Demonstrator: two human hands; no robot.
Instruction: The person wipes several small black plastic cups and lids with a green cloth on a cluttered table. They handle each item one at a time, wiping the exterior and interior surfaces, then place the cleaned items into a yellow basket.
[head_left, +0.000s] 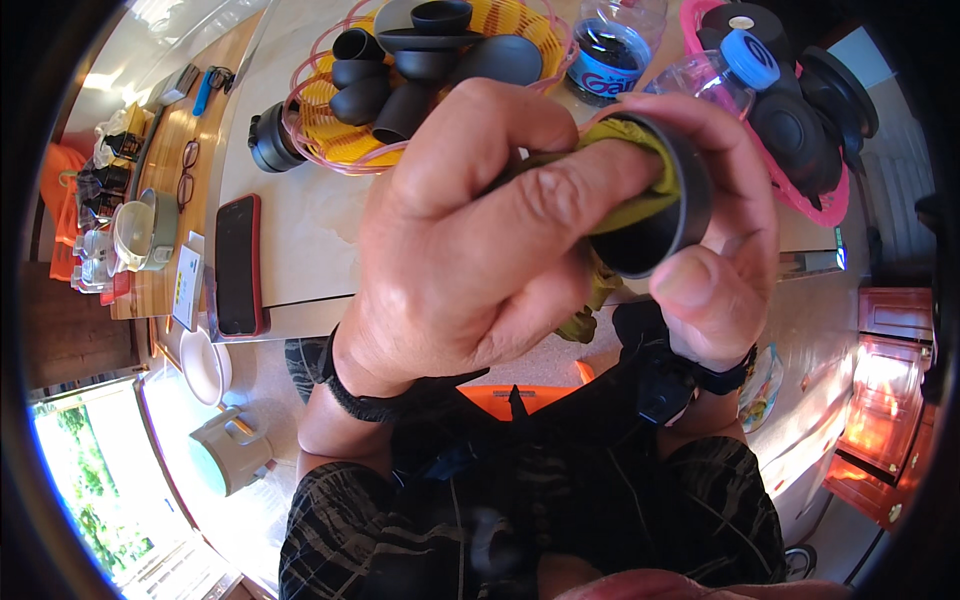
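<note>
My right hand (739, 195) grips a small matte black cup (699, 206), tilted so that its mouth faces left. Two fingers of my left hand (465, 240) press a yellow-green cloth (626, 212) inside the cup's mouth. More of the cloth hangs below the left hand. Both hands are raised in front of the table's near edge. Just beyond them, a yellow woven basket (352, 144) with a pink rim holds several black cups and bowls. To the right, a pink basket (831, 204) holds more black dishware (787, 131).
A clear bottle with a blue cap (750, 60) and a blue-labelled bottle (607, 64) stand behind my hands. A black lidded container (274, 139) touches the yellow basket's left side. A phone (238, 262) lies at the table's left corner, eyeglasses (187, 174) farther left.
</note>
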